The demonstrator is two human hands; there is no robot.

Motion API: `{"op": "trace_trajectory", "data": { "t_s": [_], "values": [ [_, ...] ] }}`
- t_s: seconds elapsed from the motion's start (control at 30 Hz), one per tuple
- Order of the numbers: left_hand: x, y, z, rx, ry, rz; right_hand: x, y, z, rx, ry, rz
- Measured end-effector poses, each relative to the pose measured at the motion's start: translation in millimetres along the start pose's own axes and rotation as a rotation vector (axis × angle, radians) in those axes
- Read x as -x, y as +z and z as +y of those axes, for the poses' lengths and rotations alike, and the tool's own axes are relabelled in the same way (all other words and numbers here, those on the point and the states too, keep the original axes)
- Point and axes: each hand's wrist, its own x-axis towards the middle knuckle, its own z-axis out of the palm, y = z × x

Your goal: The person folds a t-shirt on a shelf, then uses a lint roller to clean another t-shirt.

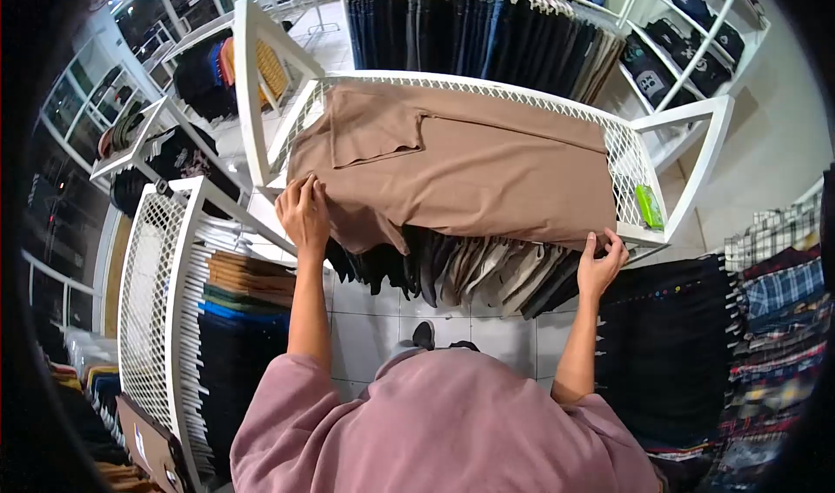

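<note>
A brown T-shirt (496,171) lies spread over the white mesh top of a rack (628,175), its far side folded over lengthwise with one short sleeve (374,136) lying on top. At the near left edge of the shirt, my left hand (304,214) is closed on the fabric by the shoulder. My right hand (602,267) pinches the shirt's near right corner between thumb and fingers. A flap of the brown cloth hangs over the front edge, close to my left hand. What lies under the shirt is hidden.
A small bright green packet (648,207) lies on the mesh at the right end. White upright frames (248,101) rise at both ends of the rack. Hanging trousers (487,271) fill the space below. Racks of dark clothes (665,354) and plaid shirts (783,319) stand at the right.
</note>
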Motion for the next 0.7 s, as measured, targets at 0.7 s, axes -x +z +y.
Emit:
{"op": "trace_trajectory", "data": {
  "t_s": [0.7],
  "values": [
    [76, -11, -20, 1.105, -0.953, -0.510, -3, -14, 39, -0.545, 0.427, -0.447]
  ]
}}
